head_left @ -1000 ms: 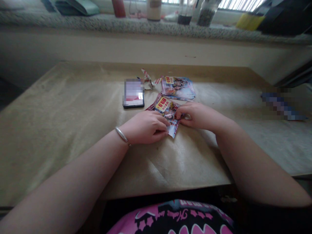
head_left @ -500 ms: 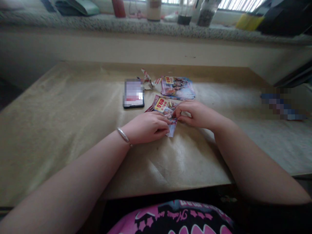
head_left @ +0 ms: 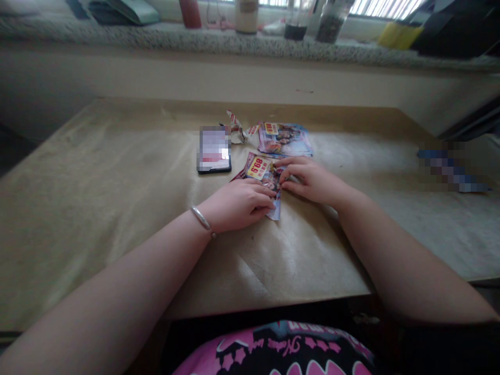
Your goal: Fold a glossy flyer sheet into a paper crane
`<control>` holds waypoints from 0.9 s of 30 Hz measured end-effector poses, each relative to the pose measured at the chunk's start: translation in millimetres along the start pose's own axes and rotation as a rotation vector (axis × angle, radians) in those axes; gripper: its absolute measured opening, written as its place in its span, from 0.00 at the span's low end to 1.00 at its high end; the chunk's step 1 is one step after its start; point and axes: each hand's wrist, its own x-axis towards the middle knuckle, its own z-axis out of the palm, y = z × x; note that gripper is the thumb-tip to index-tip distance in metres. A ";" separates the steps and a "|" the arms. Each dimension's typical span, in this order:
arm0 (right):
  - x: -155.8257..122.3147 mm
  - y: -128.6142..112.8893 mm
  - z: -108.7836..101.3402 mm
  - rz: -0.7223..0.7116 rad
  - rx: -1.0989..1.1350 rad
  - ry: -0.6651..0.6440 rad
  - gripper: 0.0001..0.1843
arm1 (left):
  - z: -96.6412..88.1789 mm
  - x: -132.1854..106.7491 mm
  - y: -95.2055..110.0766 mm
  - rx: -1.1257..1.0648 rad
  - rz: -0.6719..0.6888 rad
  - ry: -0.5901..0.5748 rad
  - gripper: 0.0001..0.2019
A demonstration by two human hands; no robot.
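Observation:
A printed leaflet [head_left: 255, 166] with a yellow price box reading 89.9 lies on the cloth-covered table, its right edge apparently folded. My left hand [head_left: 244, 203], wearing a silver bangle [head_left: 200, 217], rests palm down over its lower left part, fingers stretched across the paper. At the right edge is my right hand [head_left: 304, 177]; its index finger reaches onto the print, while the thumb and another finger close on the edge. Just behind lies a stack of similar leaflets [head_left: 287, 139]. What is under my left palm is hidden.
A phone [head_left: 214, 150] lies left of the leaflets, beside a crumpled printed paper [head_left: 240, 130]. Far right on the table [head_left: 117, 208] is a blurred, pixelated flat item [head_left: 453, 169]. Jars [head_left: 332, 21] and other things stand on the stone windowsill [head_left: 219, 44].
My right hand has shifted slightly left, its index finger stretching out from a rounded pinch onto the leaflet. The left hand has slid a little right.

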 end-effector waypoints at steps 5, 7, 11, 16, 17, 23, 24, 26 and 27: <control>-1.2 -1.1 0.6 0.131 -0.025 0.044 0.07 | 0.7 0.0 -0.2 -0.016 -0.021 -0.010 0.12; -1.2 -2.3 0.5 0.176 -0.039 0.055 0.07 | 0.6 0.2 -0.2 -0.014 -0.014 -0.007 0.12; -0.5 -8.0 -0.7 0.334 -0.066 0.041 0.08 | 0.5 0.2 -1.3 -0.022 0.008 -0.006 0.12; 0.0 -12.9 -2.9 0.521 -0.068 0.096 0.10 | 1.0 -0.2 -2.5 -0.020 0.017 -0.015 0.12; 0.0 -12.7 -3.0 0.532 -0.052 0.113 0.09 | 1.0 -0.2 -2.5 -0.020 0.018 -0.013 0.12; -0.5 -8.3 -1.2 0.541 -0.040 0.133 0.08 | 0.4 -0.2 -2.5 -0.027 0.017 -0.007 0.11; -0.6 -7.8 -0.5 0.536 -0.039 0.136 0.08 | 0.6 -0.2 -2.7 -0.032 0.016 -0.003 0.11; -0.5 -7.2 1.1 0.532 -0.036 0.148 0.08 | 1.3 -0.5 -3.3 -0.046 0.016 0.002 0.11; -0.3 -6.9 1.8 0.532 -0.035 0.154 0.08 | 1.7 -0.6 -3.6 -0.053 0.015 0.005 0.11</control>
